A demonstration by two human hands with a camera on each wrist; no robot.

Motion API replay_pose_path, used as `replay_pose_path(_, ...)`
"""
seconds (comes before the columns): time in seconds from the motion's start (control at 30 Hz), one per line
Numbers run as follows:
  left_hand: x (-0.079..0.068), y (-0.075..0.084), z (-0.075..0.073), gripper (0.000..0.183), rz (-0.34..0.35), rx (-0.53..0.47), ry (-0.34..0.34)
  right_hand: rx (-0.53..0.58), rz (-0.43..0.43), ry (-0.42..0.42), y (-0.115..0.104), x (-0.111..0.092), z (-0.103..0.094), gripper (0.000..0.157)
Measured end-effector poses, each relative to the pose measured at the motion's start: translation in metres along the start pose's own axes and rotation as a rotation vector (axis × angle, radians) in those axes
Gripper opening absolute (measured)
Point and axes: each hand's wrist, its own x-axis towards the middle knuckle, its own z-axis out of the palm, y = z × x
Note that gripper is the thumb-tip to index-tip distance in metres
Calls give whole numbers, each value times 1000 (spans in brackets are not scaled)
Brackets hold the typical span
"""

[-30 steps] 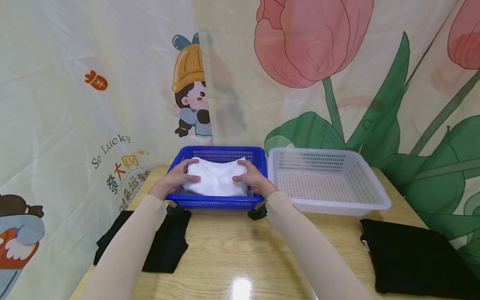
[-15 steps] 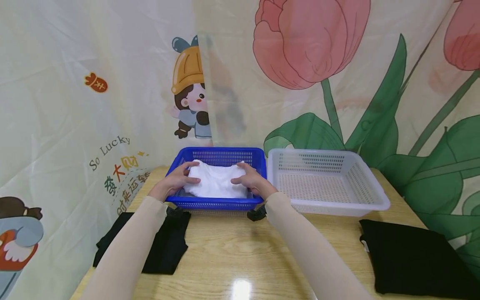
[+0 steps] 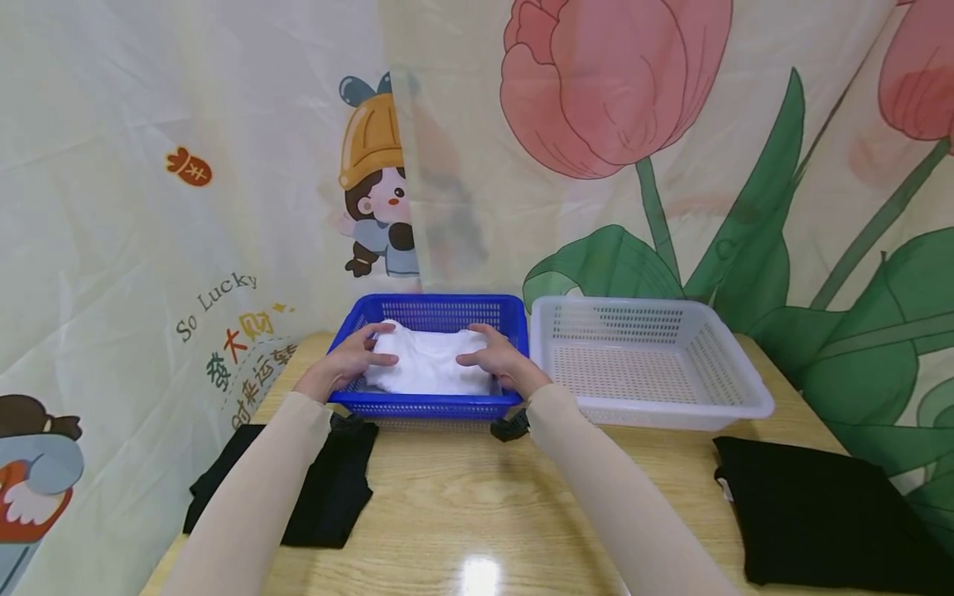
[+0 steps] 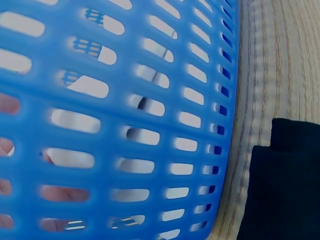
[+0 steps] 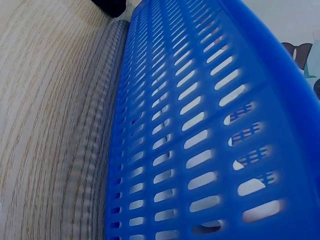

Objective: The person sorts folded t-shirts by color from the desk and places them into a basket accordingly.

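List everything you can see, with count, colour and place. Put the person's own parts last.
White cloth: at least one, white, in the blue basket
Blue basket: one, blue, on the table, centre-left
White basket: one, white, right of the blue one
Left black cloth: one, black, partly behind the left sleeve
Right black cloth: one, black, table's right side
Table: one, light wood-grain, under all these
Backdrop: at least two panels, pale with printed figures, behind
Wrist gear: two pieces, black, below the cuffs
Sleeves, left sleeve and right sleeve: two, beige, on the arms
Hands, left hand and right hand: two, bare, gripping the white cloth's sides
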Motion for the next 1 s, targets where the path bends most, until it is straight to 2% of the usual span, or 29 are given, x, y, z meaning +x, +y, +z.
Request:
replay_pose_path(0.27, -2, 1, 0, 85, 9, 17, -5, -9, -102, -20, -2, -10, -2, 78)
replay_pose_path(0.43, 0, -3, -2, 84, 46, 29, -12, -52, -154, -8, -1, -8, 0, 72)
replay_pose_path(0.53, -2, -2, -3, 85, 73, 15, -34, -64, -214, -1, -2, -10, -2, 68)
replay_pose_path(0.67, -12, 4, -9, 84, 85, 3, -70, -80, -276, -21, -7, -17, -9, 66)
replay_pose_path(0.8, -25, 15, -18, 84, 94, 8, -82, -105, -285, -50, -17, -28, -19, 65)
replay_pose_path(1.0, -46, 31, -30, 83, 158, 18, -128, -99, -307, -107, -39, -57, -31, 63)
